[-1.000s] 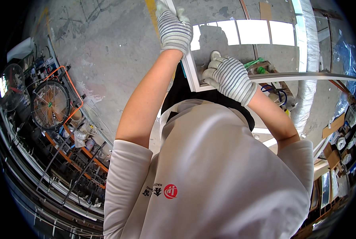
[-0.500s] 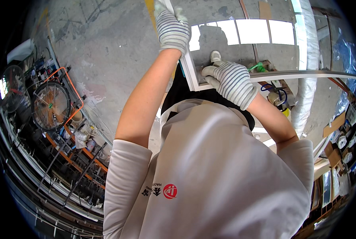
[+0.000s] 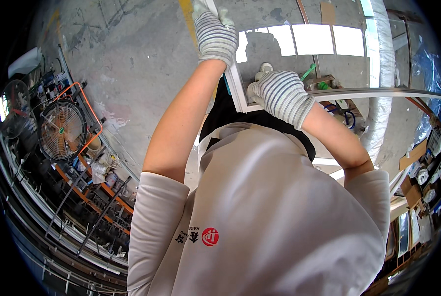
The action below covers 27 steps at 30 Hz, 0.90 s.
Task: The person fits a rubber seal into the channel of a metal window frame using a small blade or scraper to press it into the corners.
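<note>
Left hand (image 3: 214, 34): striped knit glove (image 3: 215, 47) around slim white frame (image 3: 236, 89).

The place appears to be a workshop: it has a stained concrete floor (image 3: 131, 64), 2 caged fans (image 3: 62, 130) and many long bars (image 3: 43, 219) stored at left.

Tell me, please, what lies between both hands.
Between the left hand and right hand, the head view shows a white frame bar and part of the glass pane.
</note>
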Tool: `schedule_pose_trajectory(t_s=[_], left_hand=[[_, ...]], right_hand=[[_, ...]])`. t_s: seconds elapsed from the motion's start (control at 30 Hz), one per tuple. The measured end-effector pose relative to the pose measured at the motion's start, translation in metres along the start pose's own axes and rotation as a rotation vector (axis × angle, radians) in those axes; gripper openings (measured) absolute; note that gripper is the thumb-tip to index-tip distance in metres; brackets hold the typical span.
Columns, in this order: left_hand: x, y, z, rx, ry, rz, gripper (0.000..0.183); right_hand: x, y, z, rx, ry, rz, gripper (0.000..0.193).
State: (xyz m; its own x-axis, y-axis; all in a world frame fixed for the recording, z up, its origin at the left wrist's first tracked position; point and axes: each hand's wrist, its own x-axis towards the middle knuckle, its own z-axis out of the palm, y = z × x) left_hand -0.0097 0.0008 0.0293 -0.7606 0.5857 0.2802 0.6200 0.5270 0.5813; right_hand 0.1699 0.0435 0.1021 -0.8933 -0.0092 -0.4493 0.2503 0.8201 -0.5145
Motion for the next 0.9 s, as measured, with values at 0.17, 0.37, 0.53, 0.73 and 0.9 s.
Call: schedule_pose_trajectory(t_s=[0.17, 0.37, 0.53, 0.73, 0.9], left_hand=[[0.001, 0.003, -0.002, -0.048, -0.046, -0.058, 0.045], [0.0, -0.002, 0.0, -0.017, -0.023, -0.016, 0.046], [0.0, 0.0, 0.001, -0.02, 0.001, -0.009, 0.045], [0.001, 0.003, -0.002, -0.045, -0.038, -0.046, 0.044], [0.0, 0.002, -0.002, -0.031, -0.032, -0.046, 0.045]], right_hand=[[0.002, -0.003, -0.005, -0.085, -0.036, 0.024, 0.02], [-0.002, -0.004, -0.016, -0.12, -0.053, -0.001, 0.016], [-0.008, 0.008, -0.008, -0.077, 0.153, -0.093, 0.013], [-0.005, -0.002, -0.013, 0.05, -0.007, 0.028, 0.019], [-0.005, 0.0, -0.008, 0.094, -0.002, 0.008, 0.02]])
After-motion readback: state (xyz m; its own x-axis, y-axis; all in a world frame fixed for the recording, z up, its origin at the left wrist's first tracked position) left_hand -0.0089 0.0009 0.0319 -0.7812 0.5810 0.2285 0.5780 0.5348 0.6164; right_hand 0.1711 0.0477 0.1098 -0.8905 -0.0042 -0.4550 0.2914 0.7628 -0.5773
